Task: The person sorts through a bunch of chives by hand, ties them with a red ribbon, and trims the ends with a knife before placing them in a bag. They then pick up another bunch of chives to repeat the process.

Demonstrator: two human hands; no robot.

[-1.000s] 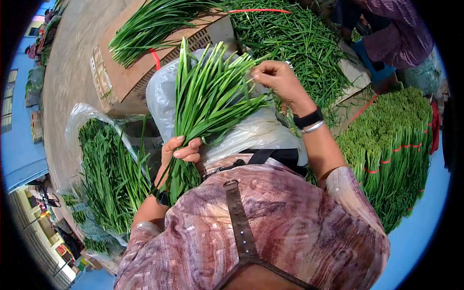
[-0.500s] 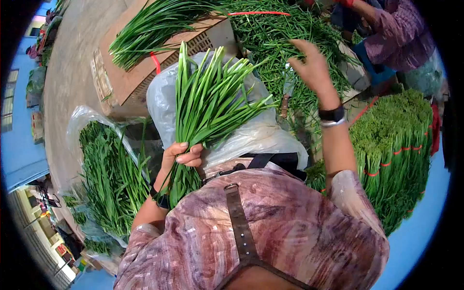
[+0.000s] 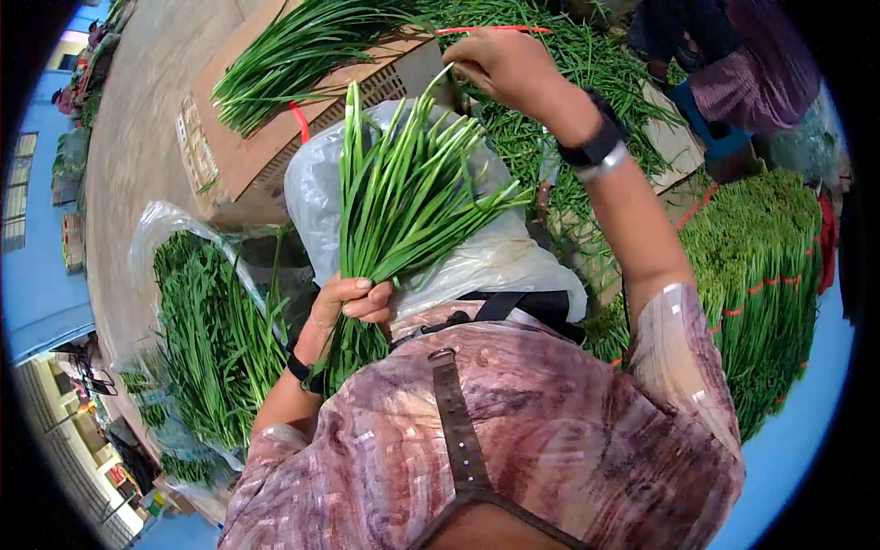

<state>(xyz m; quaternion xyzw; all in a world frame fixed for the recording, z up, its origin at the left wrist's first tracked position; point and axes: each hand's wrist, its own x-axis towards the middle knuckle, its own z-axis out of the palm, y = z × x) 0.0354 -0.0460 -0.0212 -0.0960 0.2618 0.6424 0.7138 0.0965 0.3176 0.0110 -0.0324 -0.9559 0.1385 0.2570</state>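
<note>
My left hand (image 3: 350, 301) is closed around a thick bunch of green chives (image 3: 394, 197), held in front of my chest. The pale cut ends fan upward, and the leafy part hangs below my fist. My right hand (image 3: 518, 69) is raised beyond the bunch with its fingers curled together. They pinch the end of a single chive stalk (image 3: 429, 89) that sticks up out of the bunch. Under the bunch, a translucent plastic sheet (image 3: 316, 197) covers my lap. A knife (image 3: 543, 197) lies on the loose chives, partly hidden by my right wrist.
Another chive bunch (image 3: 275, 69) rests on a brown board (image 3: 243, 165) over a crate. Loose greens (image 3: 596, 110) pile up ahead. At left stands a plastic-lined heap of leaves (image 3: 206, 321); at right, stacked bundles (image 3: 761, 284) with red ties. A co-worker's sleeve (image 3: 742, 87) shows top right.
My right hand was open with fingers spread over the loose greens. It has moved left and up and closed on a stalk end. My left hand keeps hold of the bunch.
</note>
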